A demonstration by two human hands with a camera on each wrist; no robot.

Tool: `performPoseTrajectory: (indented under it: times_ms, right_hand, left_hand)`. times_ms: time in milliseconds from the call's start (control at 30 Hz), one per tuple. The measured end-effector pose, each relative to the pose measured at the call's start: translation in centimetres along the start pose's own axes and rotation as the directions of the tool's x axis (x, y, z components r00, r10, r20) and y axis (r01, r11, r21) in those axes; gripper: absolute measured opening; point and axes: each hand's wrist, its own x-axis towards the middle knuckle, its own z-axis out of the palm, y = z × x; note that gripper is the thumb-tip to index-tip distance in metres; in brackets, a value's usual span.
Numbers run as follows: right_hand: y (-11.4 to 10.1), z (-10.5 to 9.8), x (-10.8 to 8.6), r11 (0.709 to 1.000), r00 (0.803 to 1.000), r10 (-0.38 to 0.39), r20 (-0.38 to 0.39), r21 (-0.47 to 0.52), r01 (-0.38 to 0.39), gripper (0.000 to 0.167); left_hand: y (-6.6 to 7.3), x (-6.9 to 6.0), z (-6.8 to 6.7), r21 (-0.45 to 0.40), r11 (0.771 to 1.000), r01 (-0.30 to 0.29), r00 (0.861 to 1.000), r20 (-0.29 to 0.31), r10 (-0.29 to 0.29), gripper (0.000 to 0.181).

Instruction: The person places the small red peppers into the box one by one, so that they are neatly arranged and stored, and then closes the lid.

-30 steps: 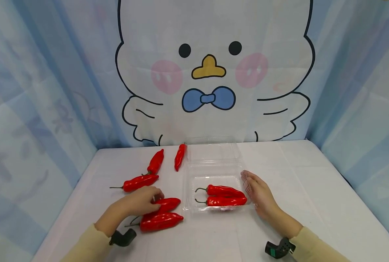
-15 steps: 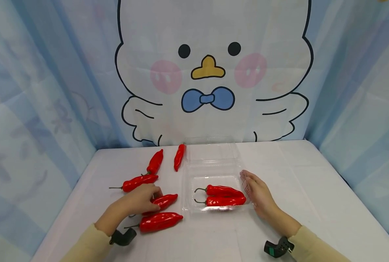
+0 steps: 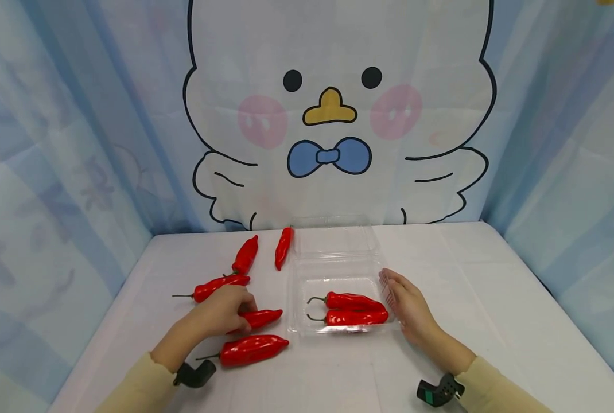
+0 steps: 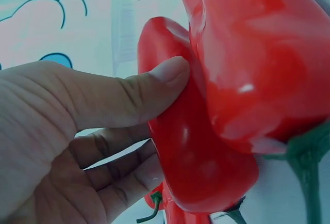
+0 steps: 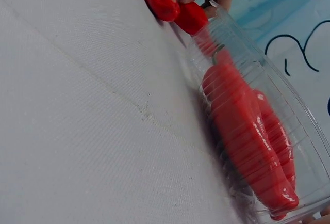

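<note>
My left hand (image 3: 224,310) grips a red chili pepper (image 3: 264,318) left of a clear plastic clamshell box (image 3: 299,275). The left wrist view shows the thumb across the near face of this pepper (image 4: 206,157), with other fingers behind it. Closer to me lies another red pepper (image 3: 254,350) with a green stem. Inside the box's base, two peppers lie side by side, a rear pepper (image 3: 353,300) and a front pepper (image 3: 356,318), stems pointing left. My right hand (image 3: 410,307) rests against the box's right wall, fingers fairly straight; the right wrist view barely shows it.
Beyond my left hand lie a pepper (image 3: 216,288) partly covered by it, another pepper (image 3: 246,256), and a pepper (image 3: 283,248) beside the box's raised lid (image 3: 338,238). A printed curtain (image 3: 333,189) hangs behind the white table (image 3: 457,269).
My left hand has moved slightly away from me with its pepper, which has come apart from the nearest pepper. The right hand and the box have stayed put.
</note>
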Motion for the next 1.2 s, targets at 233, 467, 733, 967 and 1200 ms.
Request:
performPoseTrajectory:
  times_ms: [233, 467, 733, 967, 1200]
  right_hand:
    - [0.0, -0.1, -0.1, 1.000, 1.000, 0.002, -0.006, -0.018, -0.002, 0.052]
    - [0.0, -0.1, -0.2, 1.000, 1.000, -0.003, -0.005, -0.023, 0.003, 0.052]
    - [0.0, -0.1, -0.2, 1.000, 1.000, -0.003, -0.001, -0.014, 0.003, 0.052]
    - [0.0, 0.0, -0.2, 1.000, 1.000, 0.002, -0.003, -0.015, -0.002, 0.052]
    - [0.2, 0.0, -0.1, 1.000, 1.000, -0.008, 0.000, -0.008, 0.008, 0.052]
  left_hand:
    - [-0.1, 0.0, 0.1, 0.000, 1.000, -0.004, 0.999, -0.039, 0.004, 0.021]
    - [0.5, -0.3, -0.3, 0.069, 0.998, -0.007, 0.992, -0.125, 0.016, 0.022]
    - [1.1, -0.5, -0.8, 0.089, 0.996, 0.009, 0.986, -0.169, 0.007, 0.021]
    - [1.8, -0.3, -1.2, 0.086, 0.996, -0.009, 0.981, -0.191, 0.026, 0.022]
    - [3.3, 0.6, -1.3, 0.081, 0.995, -0.056, 0.975, -0.210, 0.071, 0.022]
